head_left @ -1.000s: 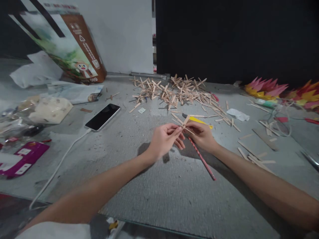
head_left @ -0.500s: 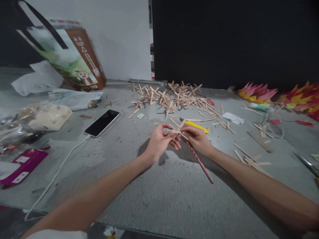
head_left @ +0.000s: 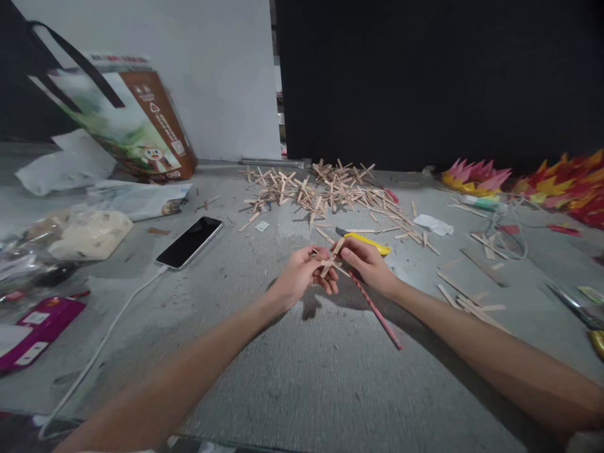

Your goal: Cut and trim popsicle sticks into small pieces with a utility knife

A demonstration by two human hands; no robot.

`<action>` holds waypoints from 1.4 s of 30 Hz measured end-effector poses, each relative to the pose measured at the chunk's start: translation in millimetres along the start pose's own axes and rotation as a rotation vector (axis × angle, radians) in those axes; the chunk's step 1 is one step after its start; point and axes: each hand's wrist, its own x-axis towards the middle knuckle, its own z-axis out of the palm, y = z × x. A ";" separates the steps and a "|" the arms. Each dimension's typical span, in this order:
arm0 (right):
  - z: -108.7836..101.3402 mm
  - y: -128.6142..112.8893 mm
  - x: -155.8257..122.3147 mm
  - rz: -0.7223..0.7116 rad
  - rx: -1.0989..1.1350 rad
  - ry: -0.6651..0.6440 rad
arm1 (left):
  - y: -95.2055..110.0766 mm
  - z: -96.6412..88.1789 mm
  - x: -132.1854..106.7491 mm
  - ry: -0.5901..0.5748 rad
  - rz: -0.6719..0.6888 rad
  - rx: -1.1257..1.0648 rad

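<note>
Both my hands meet over the middle of the grey table [head_left: 302,371]. My left hand [head_left: 304,274] and my right hand [head_left: 367,263] pinch a small cross of thin wooden sticks [head_left: 332,258] between their fingertips. A red pencil [head_left: 375,308] runs from under my right hand toward me; whether that hand grips it I cannot tell. Just behind my right hand lies a yellow utility knife [head_left: 367,241]. Farther back sits a heap of similar wooden stick crosses [head_left: 325,187].
A black phone [head_left: 189,241] on a white cable lies to the left, with a paper bag [head_left: 120,119], plastic packets [head_left: 85,233] and a magenta box [head_left: 33,324] beyond. Loose sticks [head_left: 467,299], a white scrap [head_left: 433,223] and coloured paper flowers [head_left: 476,174] are on the right.
The view has tilted up a little, so everything sits lower in frame. My hands have turned the stick cross slightly while still pinching it.
</note>
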 end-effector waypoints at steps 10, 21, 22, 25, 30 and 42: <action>-0.4 12.3 7.4 0.191 0.339 0.209 | -4.9 -3.0 2.8 -0.055 -0.095 -0.020; -7.1 25.3 11.9 0.158 0.368 0.397 | 2.6 -35.5 14.2 0.092 0.056 0.380; -7.0 26.6 11.0 0.160 0.345 0.392 | 3.3 -39.5 15.1 0.125 0.077 0.472; -5.9 27.8 8.4 0.159 0.282 0.369 | 6.5 -49.2 17.2 0.216 0.120 0.766; -4.3 22.6 7.2 0.162 0.243 0.349 | 12.9 -58.7 17.5 0.303 0.173 1.124; 7.8 -5.0 1.5 0.163 0.093 0.237 | 15.0 -20.4 0.0 0.108 0.284 0.975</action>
